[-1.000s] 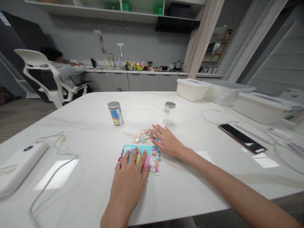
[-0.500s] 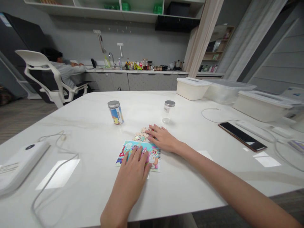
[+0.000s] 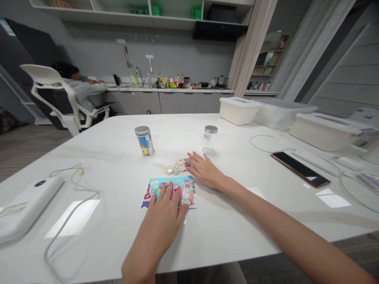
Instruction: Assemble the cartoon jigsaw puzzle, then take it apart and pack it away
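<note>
A colourful cartoon card (image 3: 187,193) lies flat on the white table. My left hand (image 3: 166,205) rests on its lower middle, fingers apart. Just beyond the card is a small pile of puzzle pieces (image 3: 177,167). My right hand (image 3: 207,170) lies at the pile's right side with fingers spread, covering some pieces. Farther back stand a jar with a blue and yellow label (image 3: 145,142) at the left and a clear jar (image 3: 208,141) at the right, both with silver lids.
The white table (image 3: 112,157) bears a white device (image 3: 26,209) with a cable at the left. On the right are a phone (image 3: 299,169), a power strip (image 3: 315,162) and storage boxes (image 3: 238,111). A person (image 3: 85,92) sits beyond the table at the far left.
The card has slid a little to the left, with my left hand on it. My right hand has shifted slightly up and right, its fingers more spread. More of the pile shows.
</note>
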Action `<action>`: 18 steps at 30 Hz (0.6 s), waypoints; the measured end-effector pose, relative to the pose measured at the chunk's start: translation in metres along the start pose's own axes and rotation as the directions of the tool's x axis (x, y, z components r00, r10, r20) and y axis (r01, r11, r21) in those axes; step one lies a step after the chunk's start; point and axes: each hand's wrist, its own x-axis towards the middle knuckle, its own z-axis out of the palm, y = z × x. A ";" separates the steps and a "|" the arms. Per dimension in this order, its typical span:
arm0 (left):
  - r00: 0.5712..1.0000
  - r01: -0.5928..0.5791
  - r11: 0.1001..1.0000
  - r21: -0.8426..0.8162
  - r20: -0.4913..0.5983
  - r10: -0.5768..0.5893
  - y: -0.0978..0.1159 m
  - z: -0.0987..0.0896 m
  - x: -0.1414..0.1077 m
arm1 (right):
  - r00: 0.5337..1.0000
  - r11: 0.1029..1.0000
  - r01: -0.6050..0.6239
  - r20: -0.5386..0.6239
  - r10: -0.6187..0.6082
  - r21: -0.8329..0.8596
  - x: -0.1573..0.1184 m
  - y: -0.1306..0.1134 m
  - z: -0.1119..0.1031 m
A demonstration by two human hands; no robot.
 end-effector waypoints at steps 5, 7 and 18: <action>0.995 -0.080 0.990 -0.112 -0.076 0.072 -0.006 -0.025 0.000 | 1.000 1.000 0.020 -0.016 -0.021 -0.023 -0.001 -0.003 -0.001; 0.995 -0.082 0.984 -0.159 -0.065 0.073 -0.006 -0.033 0.000 | 0.999 0.999 0.027 -0.017 -0.027 -0.027 -0.002 -0.003 -0.001; 0.999 0.044 0.979 -0.200 0.023 -0.041 -0.007 -0.025 0.001 | 1.000 0.999 0.024 0.000 -0.024 -0.040 -0.003 -0.002 -0.002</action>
